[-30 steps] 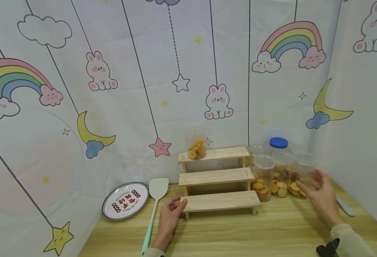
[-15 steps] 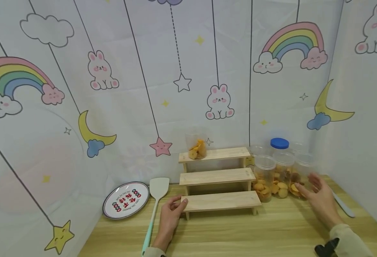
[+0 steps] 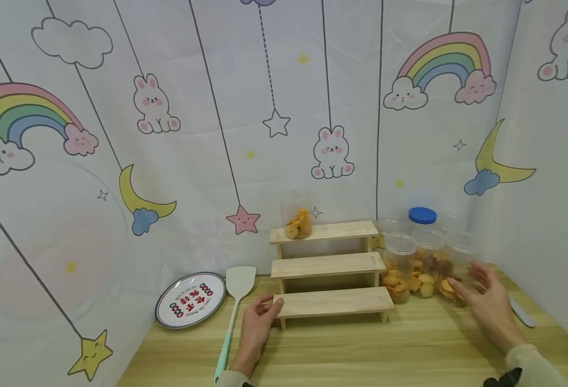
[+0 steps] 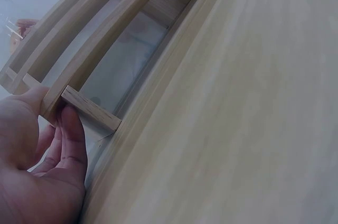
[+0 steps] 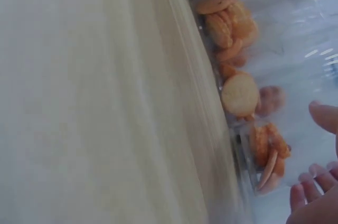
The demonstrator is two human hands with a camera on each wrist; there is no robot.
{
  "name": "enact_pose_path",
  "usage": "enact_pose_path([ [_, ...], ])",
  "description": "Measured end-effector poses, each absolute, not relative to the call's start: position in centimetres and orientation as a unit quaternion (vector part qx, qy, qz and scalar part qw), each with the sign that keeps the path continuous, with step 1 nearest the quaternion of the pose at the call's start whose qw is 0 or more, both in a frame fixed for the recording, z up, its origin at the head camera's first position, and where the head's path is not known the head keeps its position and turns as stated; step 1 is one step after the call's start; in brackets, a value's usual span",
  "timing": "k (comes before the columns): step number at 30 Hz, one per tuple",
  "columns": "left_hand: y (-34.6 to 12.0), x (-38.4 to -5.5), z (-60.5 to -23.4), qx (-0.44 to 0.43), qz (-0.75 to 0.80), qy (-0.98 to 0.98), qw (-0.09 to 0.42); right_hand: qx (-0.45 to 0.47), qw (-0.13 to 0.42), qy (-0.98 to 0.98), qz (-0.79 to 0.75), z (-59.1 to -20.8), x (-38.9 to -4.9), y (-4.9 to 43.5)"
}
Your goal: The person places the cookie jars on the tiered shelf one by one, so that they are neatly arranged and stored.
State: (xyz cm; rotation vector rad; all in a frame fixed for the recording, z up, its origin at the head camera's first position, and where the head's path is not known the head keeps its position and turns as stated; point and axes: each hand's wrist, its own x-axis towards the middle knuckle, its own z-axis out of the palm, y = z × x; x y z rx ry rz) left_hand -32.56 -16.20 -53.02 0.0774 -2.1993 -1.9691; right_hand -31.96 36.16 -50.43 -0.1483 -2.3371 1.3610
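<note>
My left hand [image 3: 257,325] grips the left end of the lowest step of a three-step wooden display stand [image 3: 332,303]. In the left wrist view its thumb lies over the board [image 4: 95,44] and the fingers curl underneath. My right hand [image 3: 491,303] is beside the front right clear jar [image 3: 460,255], thumb and fingers spread apart around its near side. Orange cookies [image 5: 269,152] lie in the bottom of that jar. Several similar cookie jars [image 3: 400,263] stand in a cluster right of the stand. Another cookie jar [image 3: 296,223] sits at the left end of the top step.
A blue-lidded jar [image 3: 422,216] stands at the back of the cluster. A pale knife-like blade [image 3: 522,313] lies right of my right hand. To the left are a turner [image 3: 231,317] with a mint handle and a printed plate [image 3: 190,301] leaning near the cloth wall [image 3: 206,161].
The right hand shifts slightly, and the jar beside it stands a little nearer to me. The left hand keeps its hold on the stand. The head view drifts slightly.
</note>
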Motion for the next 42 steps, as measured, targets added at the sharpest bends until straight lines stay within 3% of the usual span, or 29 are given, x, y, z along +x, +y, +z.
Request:
enact_pose_path([
  [14, -16.2, -32.8, -53.1, 0.023, -0.662, -0.744, 0.094, -0.002, 0.205, -0.862, 0.463, -48.5, -28.7, 34.9],
  [25, -16.2, -32.7, -53.0, 0.025, -0.661, -0.744, 0.094, 0.092, 0.197, -0.850, 0.480, -46.9, -26.9, 30.8],
  [30, -16.3, -32.7, -53.0, 0.026, -0.661, -0.744, 0.094, 0.107, 0.176, -0.850, 0.485, -46.4, -26.6, 28.3],
  [42, -16.3, -32.4, -52.8, 0.026, -0.668, -0.738, 0.093, 0.165, 0.189, -0.824, 0.508, -45.4, -27.2, 23.7],
])
